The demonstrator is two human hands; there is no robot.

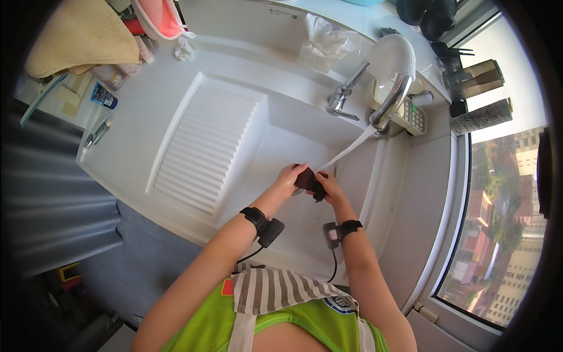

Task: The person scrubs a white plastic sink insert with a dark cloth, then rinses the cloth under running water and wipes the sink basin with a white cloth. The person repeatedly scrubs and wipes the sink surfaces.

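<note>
Both of my hands hold a wet dark brown cloth (306, 178) above the basin of a white laundry sink (272, 141). My left hand (288, 179) grips its left side, with the thumb on top. At the other side, my right hand (330, 187) has its fingers closed around a bunched part, and a loose end hangs below. Water (352, 147) runs from the chrome faucet (389, 105) down towards the cloth between my hands. A small round metallic thing, perhaps the drain, shows partly beneath my left hand.
A ribbed washboard (206, 145) forms the sink's left part. Behind the basin are a chrome lever handle (341, 101) and a bag of white tissues (327, 46). Tubes (104, 95) and a beige towel (83, 39) sit at the left. A window (492, 220) borders the right.
</note>
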